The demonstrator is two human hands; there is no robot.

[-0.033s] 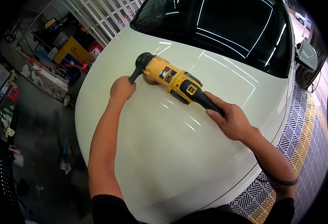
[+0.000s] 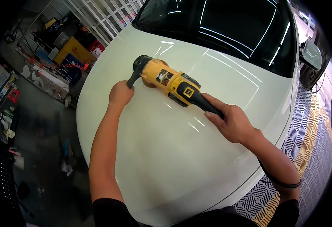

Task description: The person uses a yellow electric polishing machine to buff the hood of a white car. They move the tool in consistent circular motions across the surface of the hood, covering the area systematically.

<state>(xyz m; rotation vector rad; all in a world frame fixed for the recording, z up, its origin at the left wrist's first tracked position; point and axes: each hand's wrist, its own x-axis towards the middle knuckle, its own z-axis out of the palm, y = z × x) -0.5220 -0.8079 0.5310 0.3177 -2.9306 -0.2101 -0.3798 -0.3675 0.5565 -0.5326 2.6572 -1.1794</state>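
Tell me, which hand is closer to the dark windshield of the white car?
The left. The left hand grips the polisher's side handle partway up the hood, below the windshield. The right hand holds the rear grip lower on the hood, farther away.

The hood [image 2: 181, 151] is showing smooth, glossy white paint, mirroring strip lights. The windshield [image 2: 226, 30] is gleaming as dark, reflective glass. The polisher [image 2: 173, 83] is looking like hard yellow plastic with a matt black handle and side grip. The floor tiles [image 2: 309, 151] are looking like ribbed, gridded plastic.
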